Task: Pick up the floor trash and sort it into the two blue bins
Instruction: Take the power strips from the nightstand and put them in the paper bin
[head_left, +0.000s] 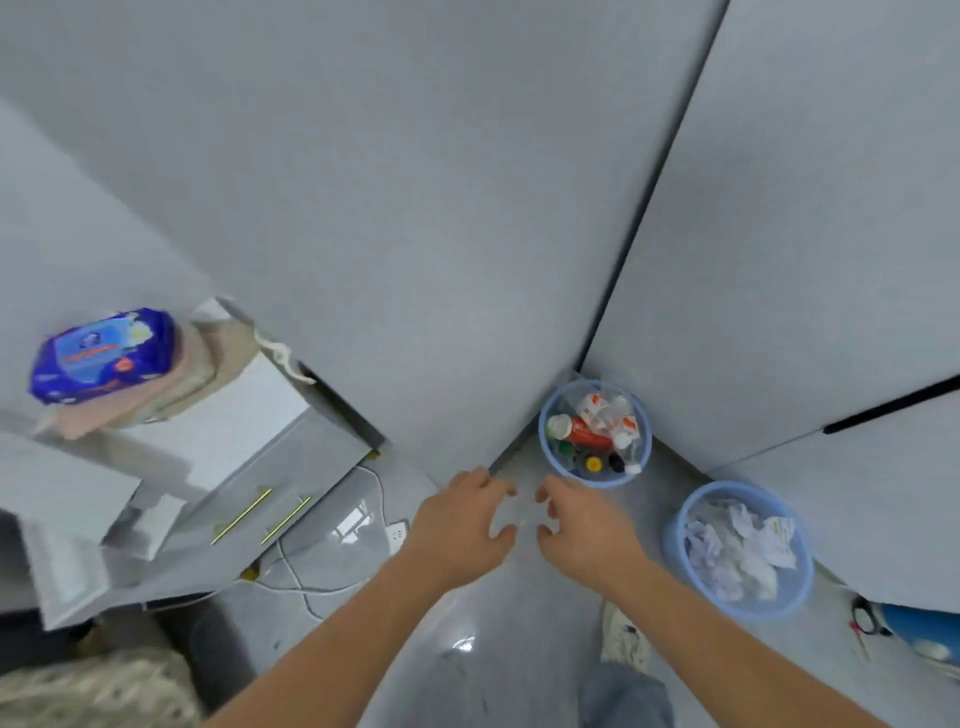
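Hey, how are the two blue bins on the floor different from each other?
The far bin sits in the wall corner and holds bottles and cans; the near bin sits closer to the person's shoe and holds crumpled white paper. The far bin's contents are colourful, red and white; the near bin's are pale. Both are round, light blue and nearly full.

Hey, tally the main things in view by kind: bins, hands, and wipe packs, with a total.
Blue bins: 2, one with bottles, one with paper
Hands: 2, left hand, right hand
Wipes pack: 1
Total: 5
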